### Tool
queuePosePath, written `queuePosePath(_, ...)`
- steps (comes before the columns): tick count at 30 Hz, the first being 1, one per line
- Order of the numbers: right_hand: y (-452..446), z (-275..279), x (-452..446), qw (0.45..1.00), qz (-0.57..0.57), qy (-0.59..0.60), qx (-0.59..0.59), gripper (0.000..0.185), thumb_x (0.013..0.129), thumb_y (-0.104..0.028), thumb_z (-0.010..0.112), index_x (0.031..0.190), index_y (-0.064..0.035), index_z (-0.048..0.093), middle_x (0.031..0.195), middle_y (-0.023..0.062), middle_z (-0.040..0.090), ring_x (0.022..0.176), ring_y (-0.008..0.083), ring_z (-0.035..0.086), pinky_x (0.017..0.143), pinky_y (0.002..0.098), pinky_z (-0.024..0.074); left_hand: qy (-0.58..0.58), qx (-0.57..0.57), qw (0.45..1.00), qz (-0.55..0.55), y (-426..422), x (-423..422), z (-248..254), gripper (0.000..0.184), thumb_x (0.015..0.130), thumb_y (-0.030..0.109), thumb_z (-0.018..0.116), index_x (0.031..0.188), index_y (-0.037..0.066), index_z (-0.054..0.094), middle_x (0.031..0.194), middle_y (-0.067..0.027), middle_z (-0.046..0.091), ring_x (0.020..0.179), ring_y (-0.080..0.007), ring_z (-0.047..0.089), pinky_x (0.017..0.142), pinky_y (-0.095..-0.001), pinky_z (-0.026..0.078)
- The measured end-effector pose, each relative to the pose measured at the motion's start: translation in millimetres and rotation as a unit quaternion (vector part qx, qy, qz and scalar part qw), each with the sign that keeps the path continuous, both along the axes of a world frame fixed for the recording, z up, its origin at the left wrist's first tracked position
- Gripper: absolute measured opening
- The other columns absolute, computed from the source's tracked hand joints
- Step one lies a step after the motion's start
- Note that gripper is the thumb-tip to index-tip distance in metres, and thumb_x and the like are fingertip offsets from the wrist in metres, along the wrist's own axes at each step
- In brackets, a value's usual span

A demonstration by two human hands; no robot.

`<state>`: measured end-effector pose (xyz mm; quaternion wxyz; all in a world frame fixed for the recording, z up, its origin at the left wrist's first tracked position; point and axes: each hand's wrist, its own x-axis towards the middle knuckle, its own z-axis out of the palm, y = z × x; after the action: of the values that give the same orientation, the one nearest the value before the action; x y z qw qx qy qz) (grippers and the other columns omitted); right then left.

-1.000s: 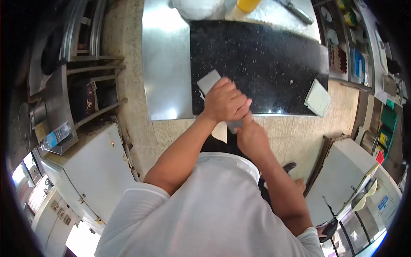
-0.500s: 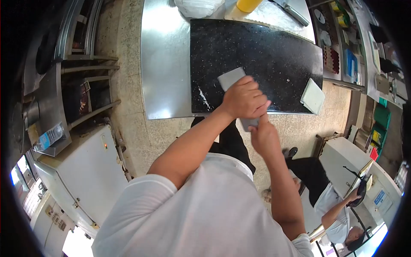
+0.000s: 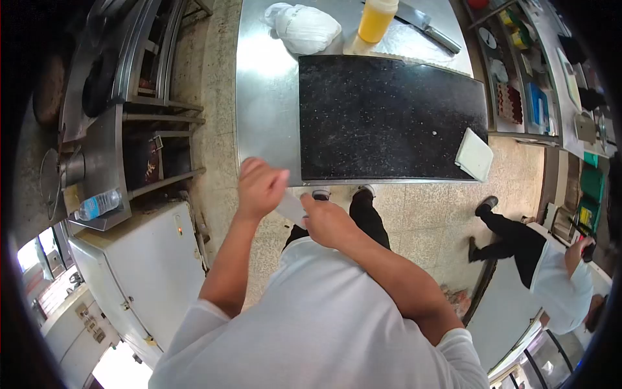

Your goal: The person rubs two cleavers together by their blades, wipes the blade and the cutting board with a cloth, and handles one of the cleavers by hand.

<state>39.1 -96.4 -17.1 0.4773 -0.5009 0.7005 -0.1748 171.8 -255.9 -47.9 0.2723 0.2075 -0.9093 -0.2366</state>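
My right hand [image 3: 327,222] grips a flat pale scraper [image 3: 291,207], held just in front of my body below the table's near edge. My left hand [image 3: 260,188] is beside the scraper's far end, near the front left corner of the steel table [image 3: 269,123]. Its fingers are curled with the thumb sticking out; whatever they may hold is hidden. Ahead of both hands lies a black speckled slab [image 3: 389,117] on the table. A folded white cloth [image 3: 475,154] rests at the slab's right front corner.
Behind the slab are a white plastic bag [image 3: 303,29], a bottle of yellow liquid [image 3: 377,19] and a broad-bladed knife [image 3: 442,39]. A white cabinet [image 3: 152,253] stands at left, shelves [image 3: 508,71] at right. Another person [image 3: 560,279] is at the right.
Both hands have left the slab, moving left and toward my body with the scraper. A white streak on the slab's left side is gone. The other person has shifted right.
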Motion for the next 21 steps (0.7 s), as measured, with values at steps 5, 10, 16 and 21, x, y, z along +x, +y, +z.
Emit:
queuePosePath(5, 49, 7, -60, 0.980, -0.195, 0.035, 0.000, 0.034, 0.084, -0.006, 0.063, 0.117, -0.0005, 0.055, 0.093, 0.0265, 0.068, 0.091, 0.0448, 0.066, 0.080, 0.0514, 0.0514, 0.109, 0.034, 0.981, 0.158, -3, 21, 30, 0.010, 0.091, 0.010, 0.064, 0.097, 0.003, 0.070, 0.090, -0.0112, 0.069, 0.080, -0.0251, 0.066, 0.087, -0.0393, 0.050)
queuePosePath(10, 131, -10, -151, 0.860, -0.488, 0.144, 0.038, 0.040, 0.090, -0.007, 0.063, 0.127, -0.0047, 0.048, 0.076, 0.0066, 0.061, 0.052, 0.0155, 0.055, 0.043, 0.0309, 0.0450, 0.003, 0.263, 0.961, 0.083, 22, 26, -2, 0.014, 0.093, 0.016, 0.064, 0.097, 0.003, 0.069, 0.089, -0.0121, 0.067, 0.084, -0.0277, 0.065, 0.077, -0.0370, 0.051)
queuePosePath(16, 67, -29, -88, 0.941, -0.304, 0.141, -0.038, 0.035, 0.087, -0.011, 0.065, 0.115, 0.0014, 0.046, 0.100, 0.0310, 0.066, 0.097, 0.0487, 0.065, 0.079, 0.0528, 0.0504, -0.026, 0.232, 0.963, -0.136, 74, 27, -26, 0.016, 0.091, 0.017, 0.066, 0.097, 0.002, 0.069, 0.091, -0.0124, 0.068, 0.089, -0.0300, 0.066, 0.082, -0.0407, 0.052)
queuePosePath(21, 54, -12, -31, 0.959, -0.279, 0.042, -0.031, 0.033, 0.085, -0.009, 0.069, 0.112, 0.0007, 0.052, 0.095, 0.0265, 0.069, 0.093, 0.0422, 0.069, 0.080, 0.0448, 0.0533, 0.190, 0.390, 0.900, 0.034, 33, -30, -43, 0.047, 0.097, 0.021, 0.060, 0.139, 0.003, 0.052, 0.143, -0.0191, 0.051, 0.134, -0.0350, 0.047, 0.113, -0.0423, 0.034)
